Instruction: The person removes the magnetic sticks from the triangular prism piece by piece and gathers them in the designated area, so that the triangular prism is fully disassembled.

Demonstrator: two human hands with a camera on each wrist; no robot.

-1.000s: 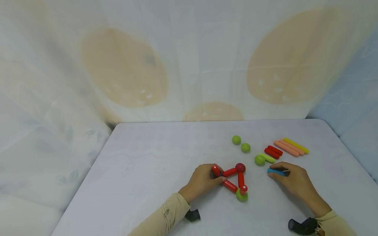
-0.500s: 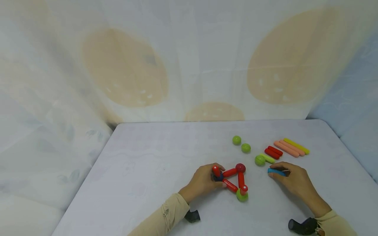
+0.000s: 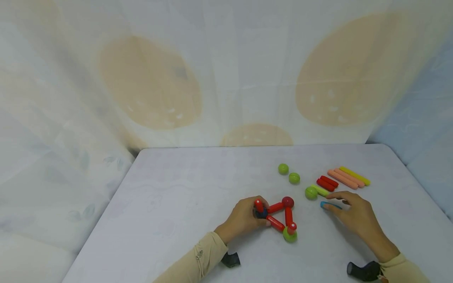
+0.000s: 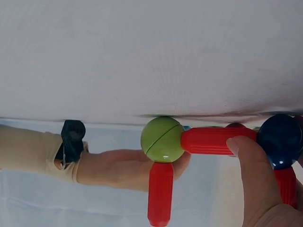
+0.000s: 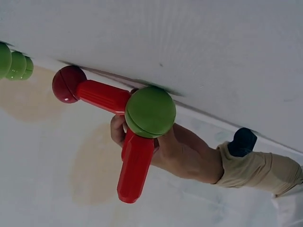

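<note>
Lying flat on the table (image 3: pixel 184 184), the blue stick (image 3: pixel 325 204) sits just under and ahead of the right hand (image 3: pixel 354 216), its long axis running left to right toward the red triangle frame (image 3: pixel 281 216). The right hand is much the nearer; its fingers are spread and nearly straight over the stick, apparently touching rather than gripping it, though the view is partly blocked. The left hand (image 3: pixel 244 216) curls its fingers round the frame's left corner, at the dark blue ball (image 4: pixel 280 138).
</note>
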